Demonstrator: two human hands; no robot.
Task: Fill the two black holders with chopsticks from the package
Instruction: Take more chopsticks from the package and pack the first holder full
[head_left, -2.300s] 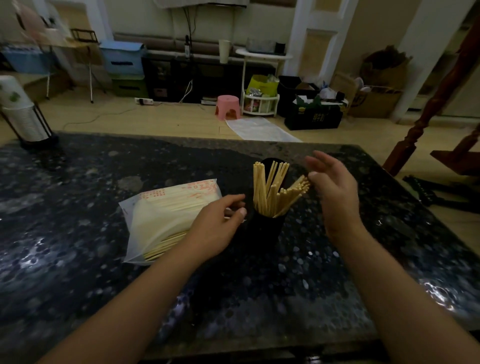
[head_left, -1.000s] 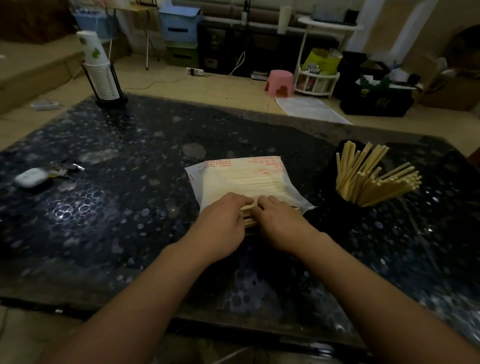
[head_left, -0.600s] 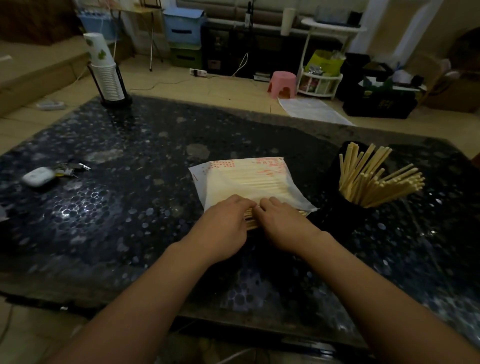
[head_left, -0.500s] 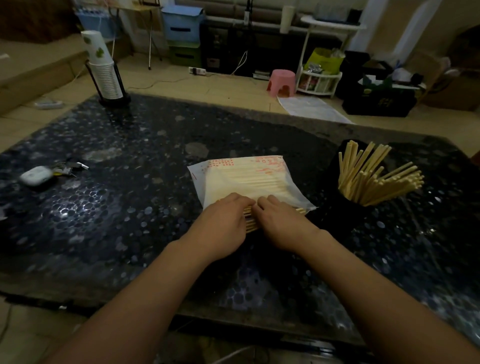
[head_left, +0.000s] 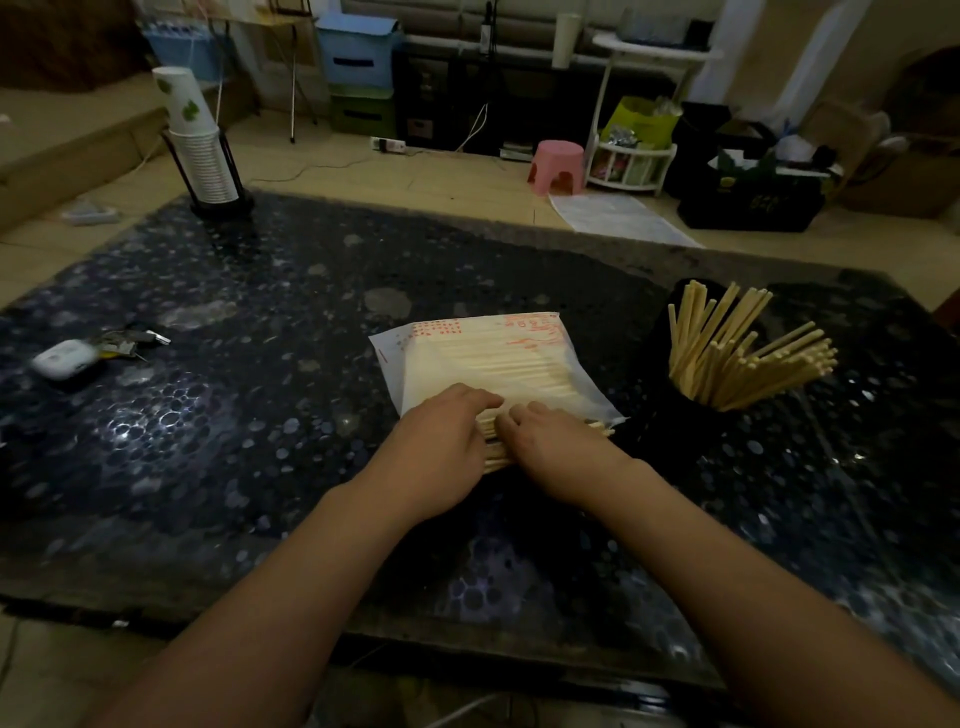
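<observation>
Mid-frame, both hands, left (head_left: 441, 441) and right (head_left: 556, 447), pinch chopsticks (head_left: 491, 441) at the package (head_left: 483, 358) mouth, gathering a bundle for the holder (head_left: 685, 410).

Red printing is showing along the far end of the translucent plastic chopstick package (head_left: 483, 358), and pale markings on the black floor crate (head_left: 753, 208), but neither is reading legibly.

Both hands (head_left: 498, 441) side by side, fingers curled
</observation>
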